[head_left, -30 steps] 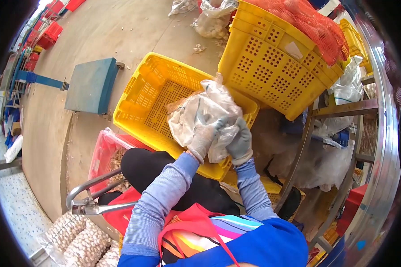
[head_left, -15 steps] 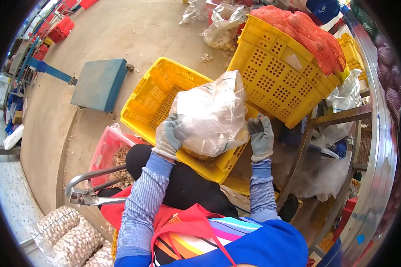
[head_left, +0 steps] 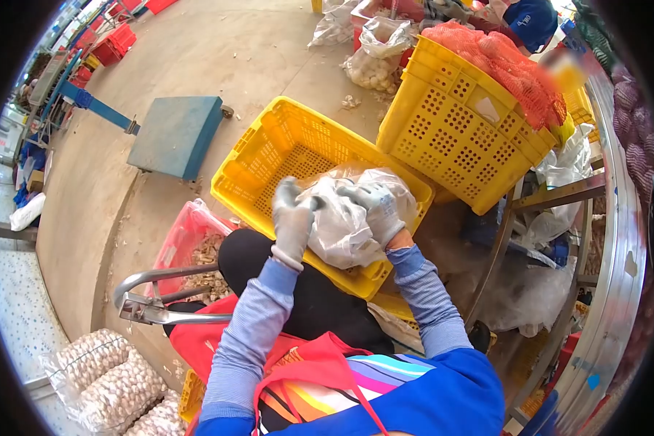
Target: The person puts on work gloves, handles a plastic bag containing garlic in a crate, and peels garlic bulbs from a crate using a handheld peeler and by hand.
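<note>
A clear plastic bag (head_left: 339, 234), crumpled and bunched, lies over the near right part of a yellow crate (head_left: 251, 161). My left hand (head_left: 293, 224), in a grey work glove, is at the bag's left edge, with the thin film between thumb and fingers. On the upper right of the bag, my right hand (head_left: 379, 211), gloved too, has its fingers bent into the gathered plastic. What the bag holds, if anything, cannot be made out. The crate's perforated floor shows to the left of the bag.
A taller yellow crate (head_left: 443, 123) heaped with red mesh sacks (head_left: 503, 64) stands at right, by a metal frame (head_left: 609, 240). Left are a blue platform scale (head_left: 176, 136) and a pink bin (head_left: 180, 236) of scraps. Bagged garlic (head_left: 116, 381) lies lower left. Another person's blue cap (head_left: 530, 23) shows above.
The bag was puffed out and standing up; now it is lower and crumpled. My right hand has moved left from beside the bag onto it. My left hand has shifted slightly up and right.
</note>
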`<move>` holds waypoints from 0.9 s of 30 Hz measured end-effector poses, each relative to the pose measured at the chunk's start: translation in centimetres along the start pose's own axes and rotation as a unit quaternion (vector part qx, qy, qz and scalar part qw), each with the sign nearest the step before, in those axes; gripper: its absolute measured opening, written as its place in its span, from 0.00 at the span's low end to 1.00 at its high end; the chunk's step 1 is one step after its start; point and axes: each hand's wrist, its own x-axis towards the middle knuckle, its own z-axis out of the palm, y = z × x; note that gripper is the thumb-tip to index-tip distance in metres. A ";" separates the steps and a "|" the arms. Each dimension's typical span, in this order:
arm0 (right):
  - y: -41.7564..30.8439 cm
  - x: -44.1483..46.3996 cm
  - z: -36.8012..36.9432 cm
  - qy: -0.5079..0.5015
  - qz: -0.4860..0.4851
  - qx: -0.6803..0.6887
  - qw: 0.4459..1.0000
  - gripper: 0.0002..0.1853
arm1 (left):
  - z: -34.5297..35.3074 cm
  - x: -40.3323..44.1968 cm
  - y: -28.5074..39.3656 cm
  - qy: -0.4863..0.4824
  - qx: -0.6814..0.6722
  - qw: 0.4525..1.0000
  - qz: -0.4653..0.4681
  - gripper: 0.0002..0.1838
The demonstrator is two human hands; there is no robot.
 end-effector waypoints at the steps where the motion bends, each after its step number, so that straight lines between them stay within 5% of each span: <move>1: 1.0 -0.1 1.0 0.058 -0.007 0.013 0.998 0.17 | -0.1 -0.6 0.1 0.086 0.032 0.992 0.081 0.26; 2: 1.0 0.1 0.8 0.070 0.012 0.035 0.997 0.16 | 0.0 -1.7 1.5 0.172 0.064 0.970 0.159 0.29; 3: 0.9 0.2 0.5 0.081 0.033 0.056 0.995 0.15 | -0.2 -3.4 3.0 0.144 0.081 0.975 0.146 0.38; 6: 1.5 1.1 0.5 0.095 0.034 0.070 0.992 0.11 | 2.2 -6.2 2.2 0.043 0.166 0.941 0.291 0.42; 8: 2.1 2.5 1.0 0.136 -0.019 0.078 0.987 0.10 | 5.2 -6.9 0.5 0.090 0.259 0.920 0.281 0.43; 10: 3.8 2.9 2.2 0.109 -0.017 0.114 0.987 0.09 | 5.7 -6.4 -0.6 0.046 0.208 0.958 0.194 0.44; 12: 3.6 2.9 1.7 0.043 0.016 0.102 0.994 0.08 | 5.4 -4.2 0.1 -0.087 -0.002 0.996 0.024 0.44; 14: 3.0 2.9 0.5 -0.045 0.143 0.152 0.977 0.10 | 4.6 -2.6 -0.4 -0.097 -0.118 0.988 0.009 0.30; 16: 4.0 3.4 -1.1 -0.149 0.243 0.212 0.935 0.12 | 2.6 -1.2 0.3 -0.128 -0.292 0.939 -0.129 0.20; 17: 2.8 4.2 -2.5 -0.150 0.272 0.273 0.910 0.15 | 1.0 -0.4 -0.2 -0.197 -0.416 0.856 -0.235 0.18; 20: 7.4 5.3 -2.0 -0.307 0.273 0.343 0.844 0.16 | 1.6 0.3 -0.4 -0.203 -0.502 0.807 -0.235 0.18; 24: 11.6 5.1 -0.3 -0.296 0.234 0.423 0.824 0.16 | 0.2 0.7 1.8 -0.146 -0.169 0.953 -0.204 0.24; 25: 11.6 4.8 -0.6 -0.271 0.269 0.418 0.824 0.17 | -0.6 1.2 1.6 -0.071 0.005 0.989 -0.128 0.24; 26: 11.5 4.3 -0.6 -0.217 0.203 0.373 0.879 0.18 | -0.6 1.7 1.4 0.058 0.145 0.987 0.023 0.21; 27: 11.4 3.6 -0.5 -0.160 0.136 0.325 0.922 0.19 | -0.8 1.7 0.9 0.146 0.255 0.935 0.199 0.21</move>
